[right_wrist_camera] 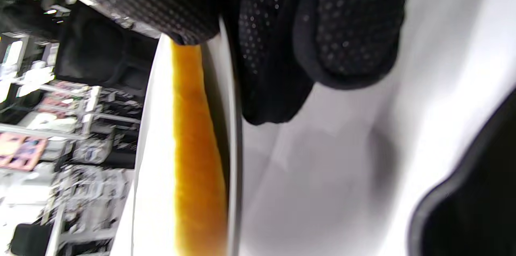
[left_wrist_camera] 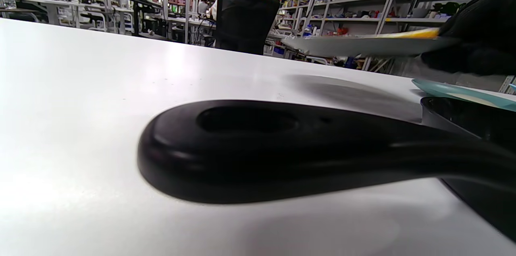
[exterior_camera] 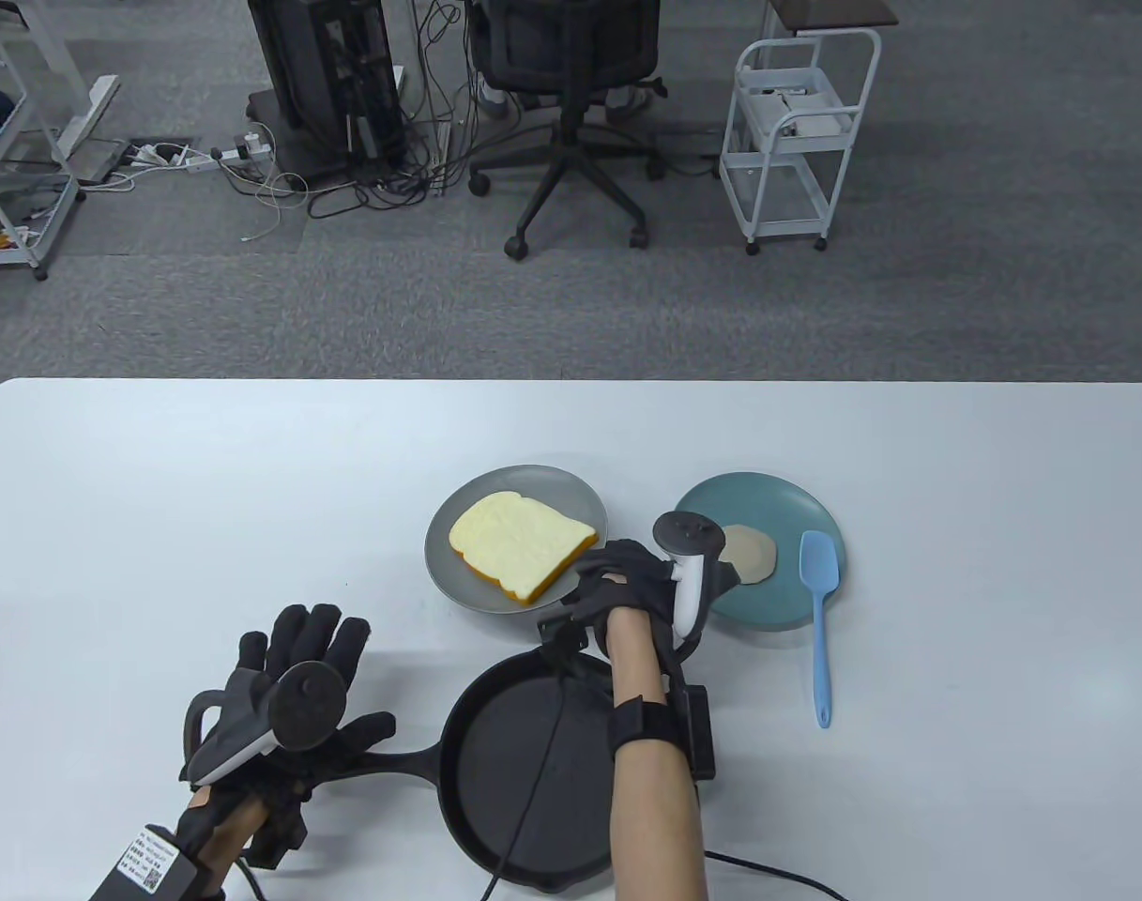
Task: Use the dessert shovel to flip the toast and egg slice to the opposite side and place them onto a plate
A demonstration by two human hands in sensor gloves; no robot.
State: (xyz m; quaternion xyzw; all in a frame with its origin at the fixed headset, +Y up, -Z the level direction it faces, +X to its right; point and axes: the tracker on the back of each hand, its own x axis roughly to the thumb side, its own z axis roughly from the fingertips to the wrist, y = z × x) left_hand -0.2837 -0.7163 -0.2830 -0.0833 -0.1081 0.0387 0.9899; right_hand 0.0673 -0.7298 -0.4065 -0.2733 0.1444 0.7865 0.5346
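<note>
The toast (exterior_camera: 519, 542) lies on a grey plate (exterior_camera: 444, 563) at mid-table. My right hand (exterior_camera: 619, 577) grips that plate's near right rim, with fingers (right_wrist_camera: 346, 38) under it and the thumb on top. In the left wrist view the grey plate (left_wrist_camera: 363, 45) hangs above the table over its shadow. The pale egg slice (exterior_camera: 751, 552) and the blue dessert shovel (exterior_camera: 819, 601) rest on a teal plate (exterior_camera: 721, 502), the shovel's handle reaching onto the table. My left hand (exterior_camera: 312, 648) lies with fingers spread straight over the handle (exterior_camera: 397, 751) of the black pan (exterior_camera: 542, 779).
The pan sits at the table's near edge under my right forearm, with nothing in it. Its handle (left_wrist_camera: 258, 147) fills the left wrist view. A cable runs across the pan. Beyond the table's far edge stand an office chair (exterior_camera: 571, 113) and a white cart (exterior_camera: 796, 131).
</note>
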